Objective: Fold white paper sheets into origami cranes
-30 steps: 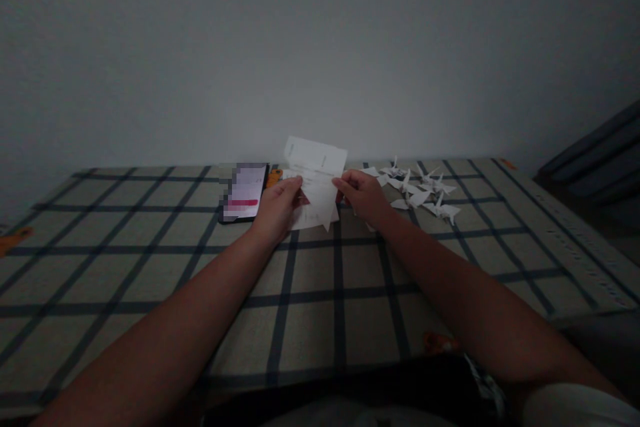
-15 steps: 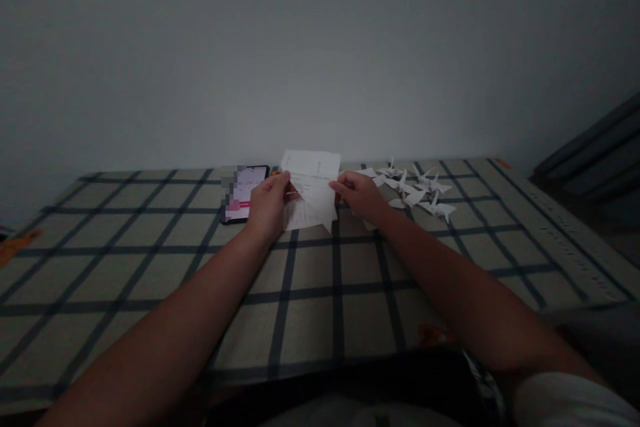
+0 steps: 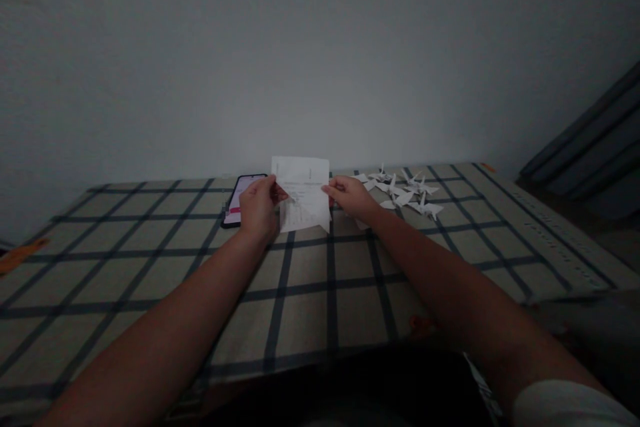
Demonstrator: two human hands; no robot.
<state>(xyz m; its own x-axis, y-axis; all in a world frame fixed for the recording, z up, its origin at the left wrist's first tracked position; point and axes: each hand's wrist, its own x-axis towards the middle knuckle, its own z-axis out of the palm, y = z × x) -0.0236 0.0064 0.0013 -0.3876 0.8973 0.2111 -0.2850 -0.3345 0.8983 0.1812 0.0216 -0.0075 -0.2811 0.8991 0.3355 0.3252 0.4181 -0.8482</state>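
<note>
A creased white sheet of paper point(image 3: 303, 190) with faint print is held up over the table, its lower edge uneven. My left hand point(image 3: 260, 203) pinches its left side, where a notch or tear shows in the edge. My right hand point(image 3: 350, 195) grips the right edge between thumb and fingers. Part of another pale piece of paper point(image 3: 363, 223) peeks out below my right hand. Several folded white paper cranes point(image 3: 400, 193) lie just beyond and right of my right hand.
A phone point(image 3: 239, 203) with a lit screen lies behind my left hand, partly covered by it. The checked tablecloth point(image 3: 305, 280) spreads over the table up to the grey wall point(image 3: 320, 67). Dark folded fabric point(image 3: 595, 127) hangs at the far right.
The sheet and both hands have shifted slightly left. The paper now looks flatter and more evenly spread between the hands. My left hand covers more of the phone.
</note>
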